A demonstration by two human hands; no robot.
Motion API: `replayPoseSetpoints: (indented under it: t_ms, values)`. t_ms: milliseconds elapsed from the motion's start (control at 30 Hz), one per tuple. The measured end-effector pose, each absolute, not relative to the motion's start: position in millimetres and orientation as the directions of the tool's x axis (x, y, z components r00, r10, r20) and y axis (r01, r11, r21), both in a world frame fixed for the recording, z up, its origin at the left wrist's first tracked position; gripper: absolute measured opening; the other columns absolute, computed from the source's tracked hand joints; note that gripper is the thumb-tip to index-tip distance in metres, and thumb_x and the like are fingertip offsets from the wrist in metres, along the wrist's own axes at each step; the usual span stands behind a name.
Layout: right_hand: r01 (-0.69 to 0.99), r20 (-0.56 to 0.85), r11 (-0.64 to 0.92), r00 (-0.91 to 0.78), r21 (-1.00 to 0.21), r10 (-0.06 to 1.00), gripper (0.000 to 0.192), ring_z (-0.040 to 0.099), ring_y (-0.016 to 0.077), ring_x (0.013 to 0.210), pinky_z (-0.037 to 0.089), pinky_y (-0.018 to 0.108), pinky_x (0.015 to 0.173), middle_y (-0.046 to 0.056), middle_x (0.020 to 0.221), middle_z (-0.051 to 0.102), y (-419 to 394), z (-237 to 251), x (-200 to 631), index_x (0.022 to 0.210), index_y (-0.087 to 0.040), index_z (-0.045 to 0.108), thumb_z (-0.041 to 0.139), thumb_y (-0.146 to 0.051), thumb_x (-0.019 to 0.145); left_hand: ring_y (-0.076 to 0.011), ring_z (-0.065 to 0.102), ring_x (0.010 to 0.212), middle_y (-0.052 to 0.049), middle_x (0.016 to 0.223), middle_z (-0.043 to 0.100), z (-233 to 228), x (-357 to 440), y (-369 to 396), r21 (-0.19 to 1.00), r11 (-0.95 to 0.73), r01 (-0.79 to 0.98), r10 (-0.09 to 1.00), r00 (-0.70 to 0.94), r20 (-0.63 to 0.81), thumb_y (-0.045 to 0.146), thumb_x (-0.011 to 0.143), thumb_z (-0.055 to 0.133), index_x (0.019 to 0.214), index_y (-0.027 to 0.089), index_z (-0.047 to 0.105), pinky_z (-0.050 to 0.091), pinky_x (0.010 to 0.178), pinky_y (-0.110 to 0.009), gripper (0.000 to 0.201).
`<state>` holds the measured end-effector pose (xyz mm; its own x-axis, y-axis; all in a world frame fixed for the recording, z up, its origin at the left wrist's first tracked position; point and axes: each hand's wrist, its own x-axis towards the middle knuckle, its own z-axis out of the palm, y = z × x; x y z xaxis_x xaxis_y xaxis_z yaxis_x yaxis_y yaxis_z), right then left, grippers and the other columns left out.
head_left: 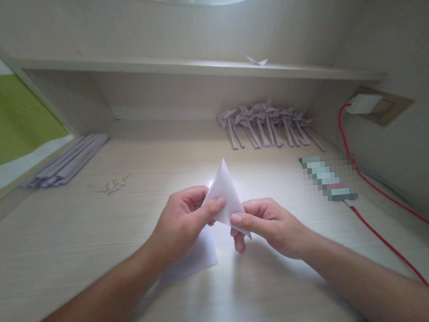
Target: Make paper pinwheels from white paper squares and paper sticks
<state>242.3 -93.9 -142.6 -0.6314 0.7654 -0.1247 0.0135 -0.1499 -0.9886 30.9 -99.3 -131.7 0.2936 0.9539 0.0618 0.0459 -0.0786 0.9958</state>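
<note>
Above the pale wood-grain surface [95, 251], the left hand [182, 224] and right hand [271, 226] pinch a white folded paper triangle [225, 192] between thumbs and fingers, where uneven pressure could skew its crease.

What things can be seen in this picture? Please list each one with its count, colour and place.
folded paper: one, white, pinched between both hands, point up
paper sheet: one, white, on the desk under the left hand
folded pieces: many, pale lilac-white, piled at the back of the desk
paper strips: a stack, pale grey, far left of the desk
scraps: few, whitish, near the strips
small paper piece: one, white, on the shelf
cable: one, red, right side
plug: one, white, in the wall socket
desk: one, light wood
left hand: one
right hand: one
</note>
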Motion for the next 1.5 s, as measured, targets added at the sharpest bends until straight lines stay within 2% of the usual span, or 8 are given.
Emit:
replayPoseSetpoints:
  t_ms: [100,267,433,667,1000,1233,1367,1500]
  values:
    - [0.036,-0.146,-0.163,-0.655,-0.986,0.741,0.039,0.067,0.0150,0.066,0.054,0.029,0.069,0.004,0.070,0.073,-94.3,-142.6,242.5,0.080,-0.014,0.074,0.070,-0.050,0.094,-0.0135,0.057,0.062,0.000,0.068,0.068,-132.3,31.0,-100.1,0.998,-0.041,0.048,0.951,0.310,0.024,0.043,0.093,0.067,0.079,0.016,0.074,0.041,0.060,-0.026,0.031]
    - [0.065,-0.143,-0.133,-0.639,-0.989,0.756,0.040,0.068,0.0149,0.069,0.055,0.029,0.072,0.006,0.074,0.074,-93.5,-139.1,241.7,0.075,-0.014,0.073,0.070,-0.049,0.094,-0.0120,0.051,0.059,0.002,0.062,0.060,-131.0,29.9,-99.7,0.989,-0.101,0.112,0.980,0.184,0.079,0.042,0.093,0.067,0.070,0.017,0.068,0.038,0.057,-0.025,0.034]
    - [0.077,-0.134,-0.111,-0.634,-0.991,0.761,0.041,0.069,0.0165,0.070,0.056,0.030,0.073,0.007,0.074,0.075,-93.6,-139.7,243.1,0.078,-0.014,0.075,0.067,-0.050,0.096,-0.0123,0.049,0.057,0.003,0.059,0.055,-128.2,28.6,-97.3,0.981,-0.136,0.137,0.986,0.111,0.121,0.042,0.091,0.067,0.063,0.018,0.061,0.037,0.055,-0.026,0.038]
    - [0.081,-0.135,-0.109,-0.628,-0.991,0.766,0.041,0.068,0.0171,0.070,0.056,0.032,0.074,0.007,0.073,0.075,-94.0,-141.7,245.0,0.078,-0.014,0.075,0.067,-0.050,0.096,-0.0145,0.052,0.059,0.001,0.062,0.061,-128.6,24.8,-93.1,0.982,-0.135,0.128,0.991,0.020,0.134,0.044,0.092,0.066,0.068,0.018,0.065,0.040,0.057,-0.028,0.035]
    - [0.063,-0.092,-0.067,-0.606,-0.996,0.790,0.040,0.068,0.0163,0.069,0.055,0.031,0.071,0.006,0.073,0.074,-95.2,-139.5,242.5,0.077,-0.014,0.075,0.069,-0.050,0.094,-0.0147,0.053,0.060,0.000,0.064,0.061,-128.6,23.7,-92.8,0.982,-0.165,0.087,0.986,0.042,0.162,0.042,0.093,0.067,0.070,0.018,0.067,0.042,0.057,-0.027,0.033]
    - [0.188,-0.067,0.042,-0.539,-0.981,0.840,0.042,0.063,0.0147,0.066,0.049,0.028,0.066,0.005,0.070,0.071,-95.6,-143.0,244.6,0.074,-0.014,0.075,0.069,-0.051,0.094,-0.0144,0.053,0.062,0.000,0.066,0.061,-132.3,23.3,-92.9,0.986,-0.163,0.047,0.985,0.073,0.159,0.043,0.093,0.068,0.072,0.018,0.067,0.042,0.058,-0.027,0.032]
    - [0.106,-0.039,0.020,-0.520,-0.994,0.853,0.036,0.064,0.0143,0.066,0.050,0.027,0.064,0.004,0.075,0.072,-96.4,-142.7,244.7,0.082,-0.015,0.074,0.073,-0.049,0.092,-0.0141,0.052,0.060,0.001,0.063,0.060,-127.0,26.4,-94.7,0.979,-0.195,0.056,0.977,0.098,0.189,0.040,0.091,0.069,0.068,0.019,0.067,0.041,0.057,-0.026,0.031]
    - [0.027,0.006,0.023,-0.514,-0.999,0.858,0.033,0.065,0.0142,0.064,0.053,0.028,0.065,0.003,0.073,0.071,-96.6,-141.1,243.5,0.080,-0.015,0.072,0.075,-0.046,0.091,-0.0143,0.054,0.062,0.000,0.064,0.061,-126.4,28.7,-95.5,0.974,-0.216,0.065,0.968,0.148,0.204,0.039,0.090,0.069,0.069,0.018,0.069,0.043,0.059,-0.026,0.030]
